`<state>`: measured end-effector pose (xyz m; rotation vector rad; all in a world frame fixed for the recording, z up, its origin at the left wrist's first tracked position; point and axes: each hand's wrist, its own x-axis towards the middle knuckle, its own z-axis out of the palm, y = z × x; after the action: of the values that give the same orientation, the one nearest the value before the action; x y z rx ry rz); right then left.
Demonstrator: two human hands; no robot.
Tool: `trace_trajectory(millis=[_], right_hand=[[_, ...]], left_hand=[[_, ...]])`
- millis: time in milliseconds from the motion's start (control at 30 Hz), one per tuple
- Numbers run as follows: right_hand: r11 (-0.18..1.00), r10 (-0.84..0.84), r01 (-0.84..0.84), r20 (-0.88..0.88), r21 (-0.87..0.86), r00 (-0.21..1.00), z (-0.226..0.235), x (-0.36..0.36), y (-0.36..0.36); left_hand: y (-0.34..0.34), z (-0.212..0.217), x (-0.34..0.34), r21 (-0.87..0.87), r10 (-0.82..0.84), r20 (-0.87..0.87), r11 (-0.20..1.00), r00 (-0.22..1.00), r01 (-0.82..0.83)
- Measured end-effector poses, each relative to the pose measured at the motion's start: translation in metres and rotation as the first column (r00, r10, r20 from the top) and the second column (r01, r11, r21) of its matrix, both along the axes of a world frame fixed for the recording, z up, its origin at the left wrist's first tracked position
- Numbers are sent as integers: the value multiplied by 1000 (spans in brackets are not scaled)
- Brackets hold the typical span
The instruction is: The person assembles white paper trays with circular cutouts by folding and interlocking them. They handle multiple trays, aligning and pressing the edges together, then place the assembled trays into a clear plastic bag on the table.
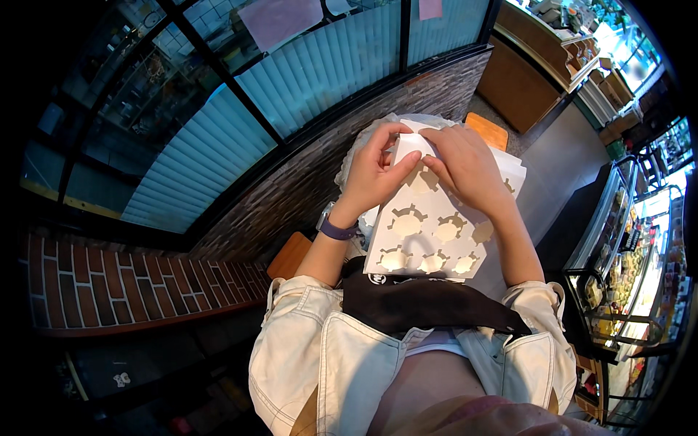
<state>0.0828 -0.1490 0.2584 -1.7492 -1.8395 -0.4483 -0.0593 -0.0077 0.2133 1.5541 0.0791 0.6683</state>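
Head view: left hand pinches the top edge of a white cardboard insert, thumb on its face, fingers curled behind the top left corner. Right hand lies on the upper right part of the same insert, fingertips meeting the left thumb near the top middle, gripping the sheet. Insert is flat, tilted toward the person, held at chest height between both forearms; it has rows of round scalloped cut-outs, and the right hand covers some of the upper ones. Purple wristband on the left wrist. Behind the insert, more white sheets and a crinkled clear plastic bag, partly hidden by the hands. Dark apron strap over a cream jacket below. Wooden stool tops by the dark stone wall. Glass display case with food on the right. Brick ledge on the left.
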Motion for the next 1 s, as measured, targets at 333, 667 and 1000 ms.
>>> trace_trajectory(millis=[333, 667, 1000], right_hand=[[998, -2, 7, -94, 56, 996, -1, 1, -5], [998, 0, 11, -164, 64, 986, -9, 15, -18], [988, 41, 50, -563, 144, 826, -5, 58, -65]], left_hand=[[5, 3, -3, 112, 73, -35, 991, 997, -68], [10, -3, 3, -14, -20, -58, 1000, 998, 20], [39, -28, -8, -257, 9, 95, 966, 995, 16]])
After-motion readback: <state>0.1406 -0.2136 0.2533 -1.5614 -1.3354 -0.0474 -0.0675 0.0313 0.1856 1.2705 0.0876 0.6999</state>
